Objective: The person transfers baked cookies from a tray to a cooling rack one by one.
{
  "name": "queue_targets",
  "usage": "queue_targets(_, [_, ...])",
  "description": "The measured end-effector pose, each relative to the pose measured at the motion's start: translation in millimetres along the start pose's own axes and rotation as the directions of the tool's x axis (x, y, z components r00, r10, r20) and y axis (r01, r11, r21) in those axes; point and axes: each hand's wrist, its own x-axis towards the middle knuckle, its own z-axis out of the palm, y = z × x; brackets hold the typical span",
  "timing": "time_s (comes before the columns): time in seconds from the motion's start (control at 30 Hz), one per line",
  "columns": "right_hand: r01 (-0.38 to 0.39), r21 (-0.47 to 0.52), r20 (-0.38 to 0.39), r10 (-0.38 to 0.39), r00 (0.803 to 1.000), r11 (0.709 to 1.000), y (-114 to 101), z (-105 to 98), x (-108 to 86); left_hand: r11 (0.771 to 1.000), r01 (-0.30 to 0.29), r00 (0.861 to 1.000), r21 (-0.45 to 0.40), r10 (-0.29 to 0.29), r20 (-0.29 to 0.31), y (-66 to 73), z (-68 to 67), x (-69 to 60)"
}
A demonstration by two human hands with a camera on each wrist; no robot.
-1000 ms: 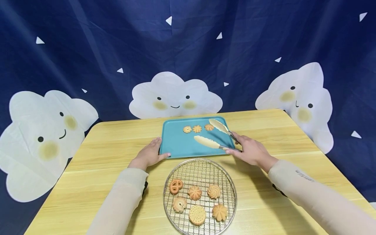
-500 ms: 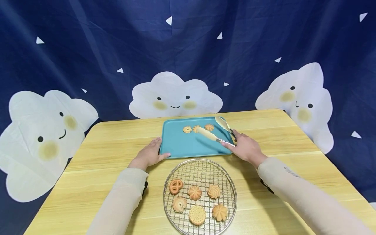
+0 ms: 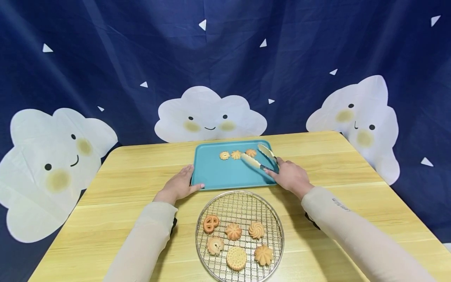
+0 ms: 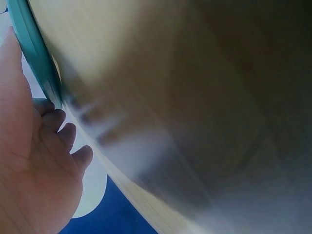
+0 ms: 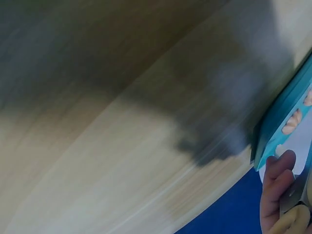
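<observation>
A teal tray (image 3: 218,172) lies toward the far side of the table. On it, three cookies stand in a row: a ring-shaped one (image 3: 224,155), a flower-shaped one (image 3: 236,155) and another flower-shaped one (image 3: 251,152) at the right. My left hand (image 3: 179,185) rests on the tray's left front corner, fingers extended along the side and thumb on the front rim. In my right hand (image 3: 292,175) I hold food tongs with pale tips (image 3: 251,161). Their arms are spread, either side of the rightmost cookie; I cannot tell whether they touch it. The right wrist view shows the tongs' metal part (image 5: 292,192) only partly.
A round wire rack (image 3: 239,203) sits nearer me, in front of the tray. Several cookies lie on it, among them a pretzel-shaped one (image 3: 211,224) and a round dotted one (image 3: 236,258). Behind the wooden table (image 3: 141,164) hangs a blue cloud-print cloth (image 3: 225,58).
My right hand has shifted left and slightly away from me, bringing the tongs around the rightmost tray cookie. The gap between their tips has narrowed. My left hand and the cookies stay put.
</observation>
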Motion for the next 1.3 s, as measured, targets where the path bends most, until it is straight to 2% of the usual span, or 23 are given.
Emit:
queue_targets(0.3, [-0.021, -0.034, 0.015, 0.022, 1.000, 0.999, -6.1, 2.8, 3.6, 1.000, -0.002, 1.000, 0.001, 0.002, -0.005, -1.5, 1.3, 1.1])
queue_targets(0.53, [-0.030, -0.023, 0.024, 0.030, 0.999, 0.999, -10.0, 1.7, 6.2, 1.000, -0.005, 1.000, -0.005, 0.005, -0.008, -1.0, 1.2, 1.1])
queue_targets(0.93, [-0.033, -0.039, 0.013, 0.034, 0.999, 0.999, -11.7, -0.9, 10.4, 1.000, 0.002, 1.000, -0.001, -0.002, -0.005, 0.9, -1.6, -0.2])
queue_targets(1.3, [-0.006, -0.050, -0.020, 0.005, 1.000, 0.999, -9.1, 2.4, 6.7, 1.000, 0.001, 1.000, -0.006, -0.001, -0.003, 0.3, -0.5, 0.3])
